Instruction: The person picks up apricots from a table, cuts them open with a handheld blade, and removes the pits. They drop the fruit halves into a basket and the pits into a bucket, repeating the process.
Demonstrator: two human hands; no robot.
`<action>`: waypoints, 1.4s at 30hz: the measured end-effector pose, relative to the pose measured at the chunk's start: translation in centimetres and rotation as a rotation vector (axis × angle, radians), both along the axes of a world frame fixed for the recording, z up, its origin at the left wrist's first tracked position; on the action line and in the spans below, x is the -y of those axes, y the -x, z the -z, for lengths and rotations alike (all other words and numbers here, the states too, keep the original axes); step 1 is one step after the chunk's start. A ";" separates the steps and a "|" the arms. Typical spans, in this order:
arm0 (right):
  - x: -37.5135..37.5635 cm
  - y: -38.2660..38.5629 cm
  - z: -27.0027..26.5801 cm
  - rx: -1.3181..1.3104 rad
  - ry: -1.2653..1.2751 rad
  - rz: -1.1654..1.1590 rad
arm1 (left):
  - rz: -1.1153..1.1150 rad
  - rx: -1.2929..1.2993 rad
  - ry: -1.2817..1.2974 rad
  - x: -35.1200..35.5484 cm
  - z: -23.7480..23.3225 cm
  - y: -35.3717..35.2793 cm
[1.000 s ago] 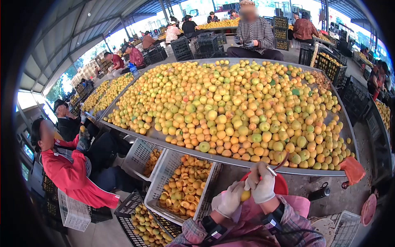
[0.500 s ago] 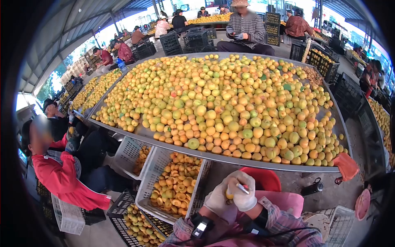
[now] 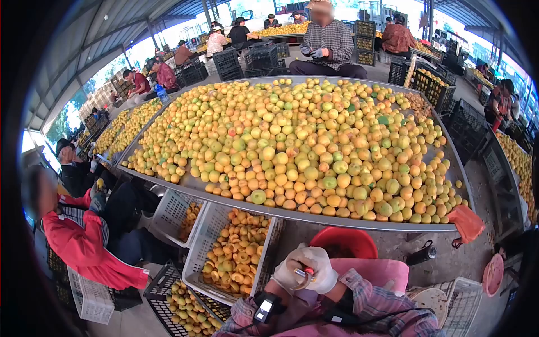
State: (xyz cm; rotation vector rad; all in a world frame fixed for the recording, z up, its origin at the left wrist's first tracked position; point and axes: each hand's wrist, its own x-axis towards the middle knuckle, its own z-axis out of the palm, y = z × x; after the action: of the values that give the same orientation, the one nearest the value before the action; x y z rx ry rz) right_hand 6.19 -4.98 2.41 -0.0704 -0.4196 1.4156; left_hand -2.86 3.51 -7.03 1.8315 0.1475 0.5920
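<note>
Both my hands wear whitish gloves and are close together in front of my lap, below the near edge of the metal table. My left hand is closed around an apricot, mostly hidden by the gloves; only an orange edge shows. My right hand grips a small knife-like tool with a reddish, metallic end; its exact kind is hard to make out. Whole yellow-orange apricots are heaped on the table. Left of my hands, a grey crate holds opened apricot halves.
A red basin sits just beyond my hands. Below left, a black crate holds apricots. An orange bag hangs at the table corner, near a dark bottle. A person in red sits left; another sits across.
My hands have shifted slightly left and turned, and the tool now points another way. The yellow fruit seen between the gloves is more hidden. The view has tilted, exposing more of the red basin.
</note>
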 end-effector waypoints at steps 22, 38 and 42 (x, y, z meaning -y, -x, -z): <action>3.4 -4.2 -2.6 0.704 0.869 0.491 | -0.161 -0.007 0.413 0.7 -9.0 -1.3; 5.3 -3.1 -2.5 0.560 0.721 0.143 | -0.141 -0.178 -0.685 0.4 -14.2 -1.3; 5.5 -2.8 -2.5 0.507 0.673 0.139 | -0.168 -0.128 -0.649 1.0 -13.4 -1.3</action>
State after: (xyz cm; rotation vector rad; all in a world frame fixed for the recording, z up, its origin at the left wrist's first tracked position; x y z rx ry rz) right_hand 8.94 -10.48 4.88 -1.0005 -0.3235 1.3397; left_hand -1.57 2.49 6.36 2.5058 0.2136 0.6909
